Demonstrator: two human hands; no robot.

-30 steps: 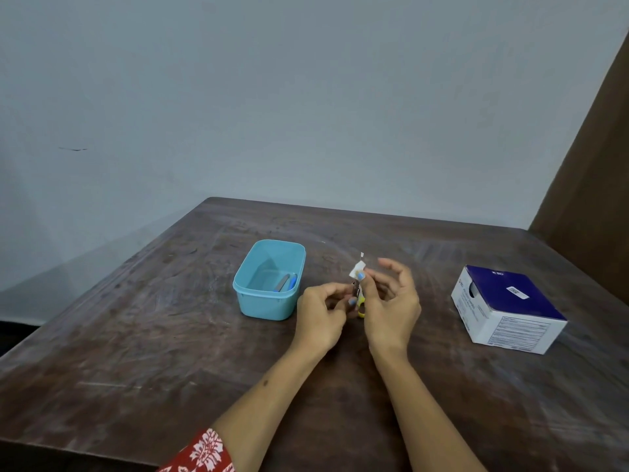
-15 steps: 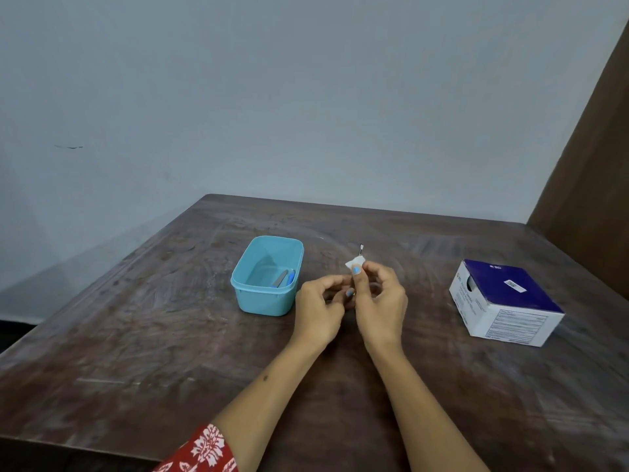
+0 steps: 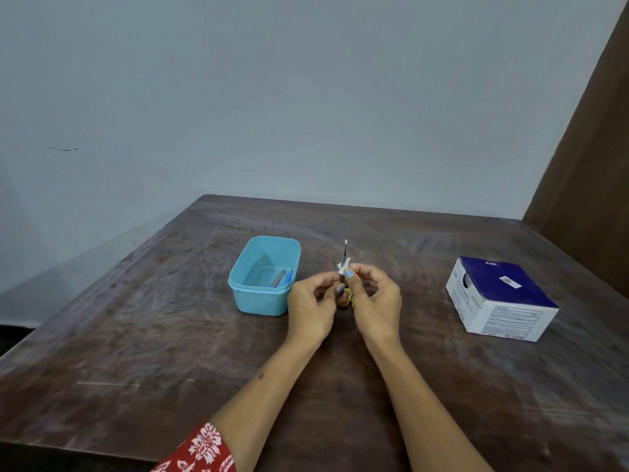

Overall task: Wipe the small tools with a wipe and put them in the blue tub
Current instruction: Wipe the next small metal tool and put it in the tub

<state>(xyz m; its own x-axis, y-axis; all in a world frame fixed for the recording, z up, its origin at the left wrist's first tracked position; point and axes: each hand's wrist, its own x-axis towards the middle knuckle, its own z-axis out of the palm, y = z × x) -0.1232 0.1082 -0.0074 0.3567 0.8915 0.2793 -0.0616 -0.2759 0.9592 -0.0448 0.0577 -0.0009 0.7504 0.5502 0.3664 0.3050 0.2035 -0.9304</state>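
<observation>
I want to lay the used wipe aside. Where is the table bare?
Bare: the table left of the blue tub, and between the right hand and the box. Crowded: between tub and left hand.

Both forearms are bare up to the frame's lower edge; the left arm wears a red sleeve (image 3: pixel 200 451) printed with white flowers; the fingernails (image 3: pixel 349 273) on both hands carry light blue polish.

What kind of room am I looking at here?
Probably a plain room at home: a worn wooden table pushed against a bare painted wall, holding a blue tub and a wipes box.
</observation>
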